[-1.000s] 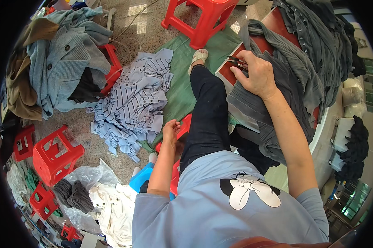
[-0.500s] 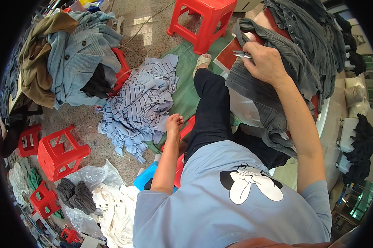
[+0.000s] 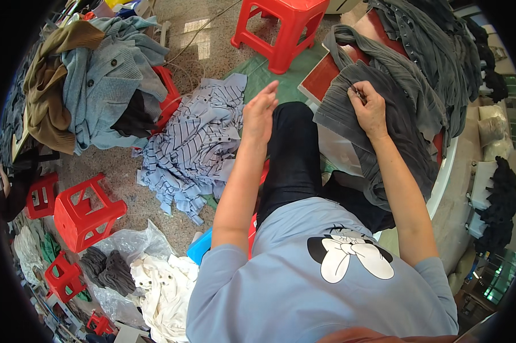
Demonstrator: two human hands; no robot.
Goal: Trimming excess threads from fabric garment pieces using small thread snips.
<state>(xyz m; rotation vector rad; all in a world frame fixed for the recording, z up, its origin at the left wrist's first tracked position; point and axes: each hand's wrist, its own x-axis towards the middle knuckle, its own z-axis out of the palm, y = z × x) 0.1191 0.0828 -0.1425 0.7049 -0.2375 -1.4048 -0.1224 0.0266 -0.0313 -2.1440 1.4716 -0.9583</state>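
Speckled floor (image 3: 221,60) carries crumpled clear plastic (image 3: 146,240) under dark-grey fabric bundles (image 3: 114,271); grey ribbed cloth (image 3: 404,117) drapes the red-topped desk (image 3: 318,82), right hand (image 3: 369,110) curled over it, grip unclear, left hand (image 3: 260,114) open.

The left fisheye camera on my head looks down over my shirt (image 3: 269,286), near my left hand (image 3: 260,115) and right hand (image 3: 370,111), taking in the left corner of the red-topped table (image 3: 321,79).

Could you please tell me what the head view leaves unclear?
Head view: whatever the right hand may hold, hidden by its fingers.
Head view: part of the large red stool, cut off by the top edge.
Head view: most of the draped stool, covered by the blue cardigan pile.
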